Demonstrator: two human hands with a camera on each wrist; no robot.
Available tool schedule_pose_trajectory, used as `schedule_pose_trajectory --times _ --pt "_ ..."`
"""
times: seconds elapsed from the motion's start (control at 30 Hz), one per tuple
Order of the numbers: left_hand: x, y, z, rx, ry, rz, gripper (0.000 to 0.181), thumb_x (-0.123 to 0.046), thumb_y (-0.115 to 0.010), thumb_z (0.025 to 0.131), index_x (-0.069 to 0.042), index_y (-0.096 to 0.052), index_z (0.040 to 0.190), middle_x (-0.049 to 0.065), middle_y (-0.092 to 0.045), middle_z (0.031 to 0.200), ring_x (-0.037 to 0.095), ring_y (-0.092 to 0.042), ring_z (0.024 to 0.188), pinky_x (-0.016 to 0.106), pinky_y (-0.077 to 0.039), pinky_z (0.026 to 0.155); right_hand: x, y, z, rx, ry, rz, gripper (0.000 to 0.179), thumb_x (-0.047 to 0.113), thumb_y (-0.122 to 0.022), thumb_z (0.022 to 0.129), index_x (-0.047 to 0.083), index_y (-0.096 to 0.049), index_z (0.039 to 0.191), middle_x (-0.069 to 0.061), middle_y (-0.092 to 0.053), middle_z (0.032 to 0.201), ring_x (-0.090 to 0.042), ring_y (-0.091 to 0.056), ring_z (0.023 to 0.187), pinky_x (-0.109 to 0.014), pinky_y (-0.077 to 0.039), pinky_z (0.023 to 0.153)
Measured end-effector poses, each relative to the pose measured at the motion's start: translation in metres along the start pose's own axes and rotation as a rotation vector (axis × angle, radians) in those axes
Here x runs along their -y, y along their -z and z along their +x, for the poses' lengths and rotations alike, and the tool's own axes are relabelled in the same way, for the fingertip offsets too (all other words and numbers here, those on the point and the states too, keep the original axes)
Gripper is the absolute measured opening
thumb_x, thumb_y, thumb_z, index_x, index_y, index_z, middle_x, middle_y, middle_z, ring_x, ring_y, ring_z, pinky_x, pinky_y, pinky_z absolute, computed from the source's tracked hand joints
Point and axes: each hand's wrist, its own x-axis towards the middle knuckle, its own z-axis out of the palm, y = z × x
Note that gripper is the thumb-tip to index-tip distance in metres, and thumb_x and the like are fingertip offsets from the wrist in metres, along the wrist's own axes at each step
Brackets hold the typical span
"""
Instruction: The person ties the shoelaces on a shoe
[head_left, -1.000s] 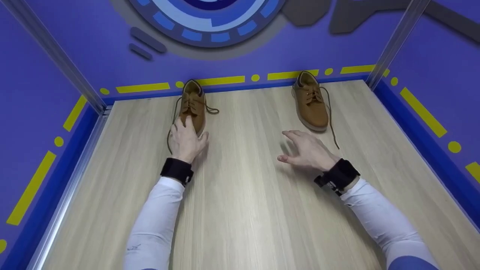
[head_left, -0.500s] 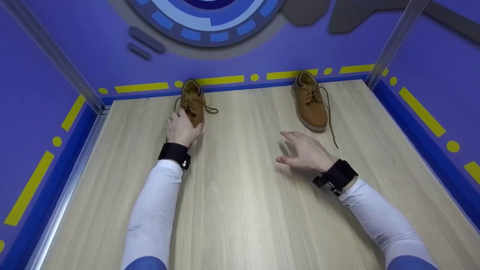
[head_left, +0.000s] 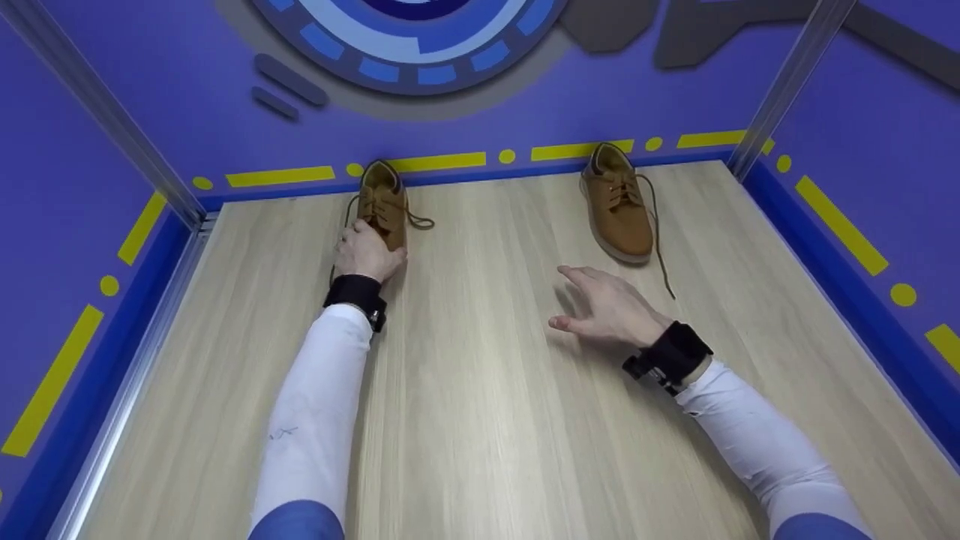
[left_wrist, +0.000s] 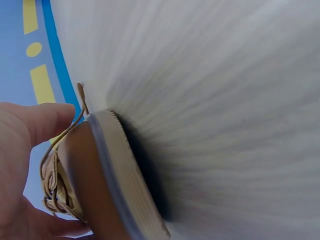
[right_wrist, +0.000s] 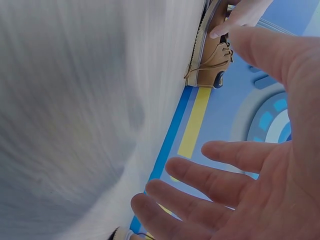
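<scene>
Two brown lace-up shoes stand against the back wall, toes toward me. My left hand [head_left: 367, 253] grips the front of the left shoe [head_left: 388, 211], thumb on its right side and fingers over its left. The hand hides most of the toe. In the left wrist view the shoe's brown side and pale sole [left_wrist: 127, 180] show beside the thumb [left_wrist: 52, 120]. My right hand [head_left: 611, 306] holds nothing, its fingers spread and thumb apart, a little in front of the right shoe [head_left: 624, 221]. In the right wrist view its palm [right_wrist: 270, 200] shows bare.
A loose lace [head_left: 421, 222] loops out on the right of the left shoe. Another lace [head_left: 663, 266] trails forward beside the right shoe. Blue-purple walls [head_left: 480, 127] with yellow marks border the wood-grain tabletop [head_left: 480, 360] at the back and both sides.
My left hand has moved forward and slightly left over the left shoe's toe and closed round it. The right hand and both shoes have stayed nearly in place.
</scene>
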Motion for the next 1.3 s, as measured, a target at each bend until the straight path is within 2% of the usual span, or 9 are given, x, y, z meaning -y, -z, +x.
schedule_pose_trajectory --times 0.37,0.63,0.93,1.13,1.3 --pt "-0.001 0.003 -0.002 0.014 -0.001 0.016 0.111 -0.045 -0.078 0.100 0.009 -0.015 0.174 0.040 -0.046 0.166 0.056 -0.057 0.148 0.064 -0.053 0.121 0.002 -0.003 -0.001 0.020 -0.011 0.033 0.099 0.057 -0.083 0.095 0.002 -0.046 0.169 -0.028 -0.058 0.166 -0.048 -0.056 0.155 -0.062 -0.045 0.130" --pt "-0.005 0.005 -0.005 0.050 0.017 0.022 0.111 -0.047 -0.076 0.103 0.009 -0.012 0.174 0.041 -0.045 0.165 0.055 -0.058 0.146 0.063 -0.057 0.117 0.003 -0.003 -0.001 0.023 0.001 0.037 0.096 0.053 -0.084 0.096 0.000 -0.049 0.166 -0.028 -0.059 0.164 -0.047 -0.059 0.153 -0.061 -0.047 0.129" --pt "-0.009 0.011 -0.015 0.035 -0.037 0.034 0.109 -0.045 -0.080 0.100 0.013 -0.019 0.170 0.039 -0.047 0.165 0.055 -0.062 0.144 0.063 -0.058 0.116 0.001 -0.004 0.001 -0.006 0.042 0.095 0.093 0.050 -0.084 0.096 -0.002 -0.050 0.165 -0.028 -0.065 0.158 -0.046 -0.065 0.147 -0.060 -0.050 0.127" --pt "-0.011 0.011 -0.019 0.043 -0.039 0.064 0.105 -0.048 -0.083 0.097 0.012 -0.029 0.165 0.037 -0.052 0.162 0.051 -0.063 0.144 0.062 -0.060 0.113 0.000 -0.006 0.003 -0.033 0.090 0.143 0.086 0.045 -0.085 0.097 -0.004 -0.055 0.161 -0.027 -0.070 0.152 -0.045 -0.074 0.132 -0.062 -0.059 0.113" --pt "-0.014 0.012 -0.025 0.050 -0.046 0.096 0.105 -0.047 -0.084 0.097 0.014 -0.031 0.163 0.037 -0.055 0.160 0.050 -0.066 0.141 0.061 -0.063 0.109 0.001 -0.005 0.004 -0.037 0.088 0.187 0.083 0.043 -0.084 0.098 -0.004 -0.056 0.160 -0.027 -0.070 0.152 -0.047 -0.074 0.130 -0.062 -0.062 0.107"
